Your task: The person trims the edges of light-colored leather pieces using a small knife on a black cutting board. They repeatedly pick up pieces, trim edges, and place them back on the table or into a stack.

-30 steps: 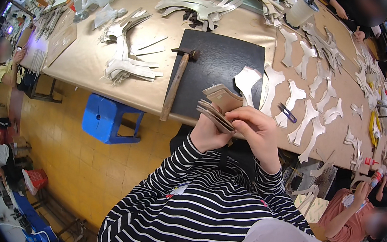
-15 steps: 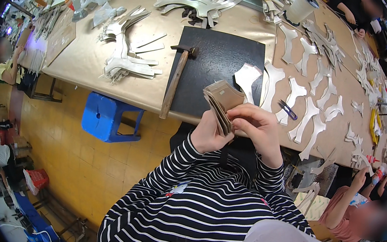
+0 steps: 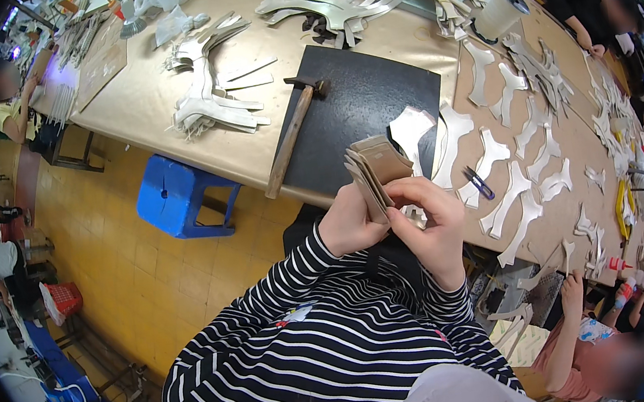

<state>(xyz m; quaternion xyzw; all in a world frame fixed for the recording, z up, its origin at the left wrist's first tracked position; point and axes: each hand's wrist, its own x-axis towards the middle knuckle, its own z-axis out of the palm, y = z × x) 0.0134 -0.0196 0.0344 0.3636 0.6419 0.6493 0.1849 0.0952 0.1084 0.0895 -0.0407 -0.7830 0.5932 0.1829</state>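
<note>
A stack of thin tan, leather-like pieces (image 3: 383, 161) stands up in front of me, its edges fanned slightly apart. My left hand (image 3: 350, 223) is closed around the stack's lower left side. The fingers of my right hand (image 3: 430, 218) are bent and pinch the stack's right lower edge. A pale cut piece (image 3: 410, 131) lies just beyond the stack, on the corner of a black slab (image 3: 360, 88). Across the slab's left edge rests a hammer (image 3: 290, 140) with a wooden handle.
Pale cut pieces (image 3: 451, 141) are spread over the table's right side, near a pair of thread snips (image 3: 480, 183). Bundles of strips (image 3: 199, 83) lie at the far left. A blue stool (image 3: 168, 192) stands left of the table. A co-worker's arm (image 3: 567, 331) reaches in at lower right.
The stack has shifted slightly down and right, and my right fingers have moved along its edge. At lower right, the co-worker's hand has moved to the left.
</note>
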